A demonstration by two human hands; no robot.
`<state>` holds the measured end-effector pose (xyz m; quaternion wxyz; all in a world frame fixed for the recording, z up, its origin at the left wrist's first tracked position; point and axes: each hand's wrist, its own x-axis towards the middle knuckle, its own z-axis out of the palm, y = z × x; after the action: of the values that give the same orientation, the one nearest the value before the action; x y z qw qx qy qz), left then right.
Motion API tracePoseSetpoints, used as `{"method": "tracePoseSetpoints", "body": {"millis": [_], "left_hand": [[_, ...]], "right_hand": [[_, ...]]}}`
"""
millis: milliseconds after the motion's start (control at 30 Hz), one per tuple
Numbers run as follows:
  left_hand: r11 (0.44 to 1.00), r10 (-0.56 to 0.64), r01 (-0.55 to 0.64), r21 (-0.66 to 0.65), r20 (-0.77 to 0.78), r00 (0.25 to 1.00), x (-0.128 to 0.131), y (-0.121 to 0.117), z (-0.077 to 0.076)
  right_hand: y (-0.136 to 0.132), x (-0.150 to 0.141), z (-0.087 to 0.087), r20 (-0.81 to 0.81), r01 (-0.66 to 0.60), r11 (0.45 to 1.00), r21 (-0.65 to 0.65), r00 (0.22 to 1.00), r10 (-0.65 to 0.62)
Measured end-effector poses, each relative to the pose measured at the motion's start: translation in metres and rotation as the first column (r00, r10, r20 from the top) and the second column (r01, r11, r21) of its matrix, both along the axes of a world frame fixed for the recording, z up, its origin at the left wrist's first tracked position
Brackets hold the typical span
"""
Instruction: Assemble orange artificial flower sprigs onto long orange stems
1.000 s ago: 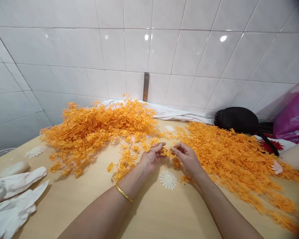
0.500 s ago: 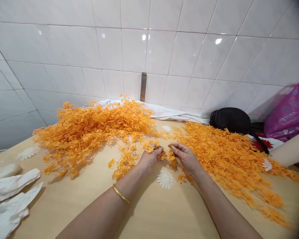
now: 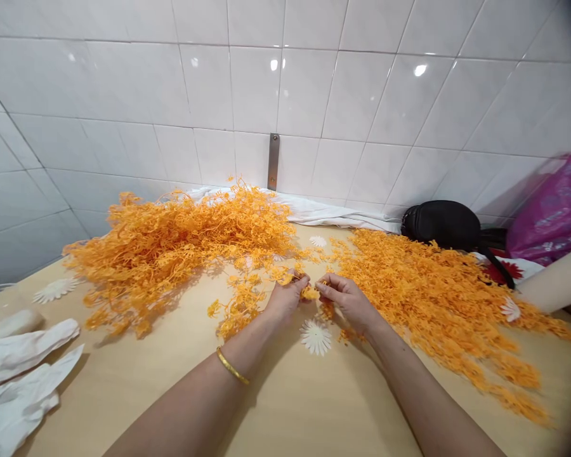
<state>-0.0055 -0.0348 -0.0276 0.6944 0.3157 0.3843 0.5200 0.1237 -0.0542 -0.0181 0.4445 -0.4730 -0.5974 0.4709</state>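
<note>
My left hand (image 3: 285,299), with a gold bangle on its wrist, pinches a sprig of orange artificial flowers (image 3: 308,292) over the middle of the table. Close on its right, the thumb and fingertips of my right hand (image 3: 349,301) are pressed together at the sprig's edge; what they pinch is too small to make out. Loose orange flower pieces (image 3: 242,298) lie left of my left wrist. More orange bits hang or lie below my right fingers. A white daisy-shaped petal piece (image 3: 315,337) lies on the table just below both hands.
A tangled heap of orange stems (image 3: 185,241) stands at left, a flatter orange pile (image 3: 423,298) spreads at right. Behind are a white cloth (image 3: 333,212), black pouch (image 3: 440,223) and purple bag (image 3: 552,209). White gloves (image 3: 23,387) lie front left on the table (image 3: 304,406).
My right hand has shifted slightly left, closing the gap to my left hand. The left hand stays at nearly the same place with the sprig.
</note>
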Motion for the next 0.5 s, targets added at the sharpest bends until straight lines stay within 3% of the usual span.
{"method": "tracePoseSetpoints", "body": {"millis": [67,267,500], "left_hand": [[0.999,-0.046,0.046,0.005,0.008,0.999,0.0,-0.0003,0.0009],[0.966,-0.252,0.251,0.061,0.025,0.967,-0.0034,0.0001,0.0009],[0.965,-0.251,0.261,0.037,-0.169,0.953,0.001,-0.0011,-0.0013]], "right_hand": [[0.0019,0.0009,-0.002,0.033,0.028,0.997,0.071,0.999,-0.031],[0.0038,-0.0008,-0.0071,0.332,0.088,0.945,0.316,0.923,-0.197],[-0.0042,-0.0051,-0.0028,0.528,0.081,0.822,0.564,0.73,-0.434]]}}
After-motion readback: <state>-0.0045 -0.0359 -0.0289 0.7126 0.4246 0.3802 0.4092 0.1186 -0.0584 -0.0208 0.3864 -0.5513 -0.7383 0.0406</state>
